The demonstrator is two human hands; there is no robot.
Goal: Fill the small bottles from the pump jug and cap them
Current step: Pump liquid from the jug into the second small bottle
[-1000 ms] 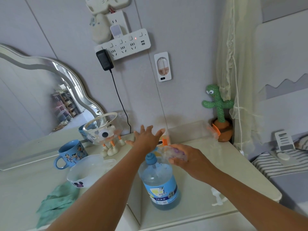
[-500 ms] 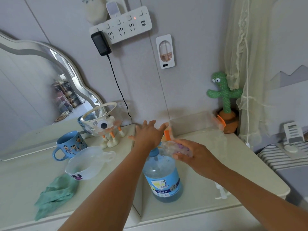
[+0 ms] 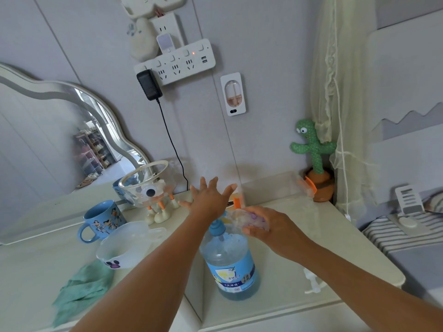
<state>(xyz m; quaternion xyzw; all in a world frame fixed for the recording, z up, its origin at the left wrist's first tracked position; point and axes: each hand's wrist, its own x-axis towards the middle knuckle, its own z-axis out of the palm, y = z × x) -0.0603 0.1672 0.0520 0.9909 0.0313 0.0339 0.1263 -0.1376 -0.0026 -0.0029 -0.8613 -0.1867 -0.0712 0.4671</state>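
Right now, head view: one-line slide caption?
Left hand presses the pump jug with fingers spread; right hand holds a small bottle at the spout.

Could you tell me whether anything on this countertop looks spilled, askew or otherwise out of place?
One thing stands out: a white pump head lies loose on the pale countertop, right of the blue-labelled clear pump jug and partly under the right forearm. A crumpled green cloth sits front left. No spill is visible.

I see a home bedroom: wavy vanity mirror (image 3: 60, 130), striped bedding (image 3: 393, 233), gauzy bed curtain (image 3: 340, 80), cactus toy (image 3: 312, 149).
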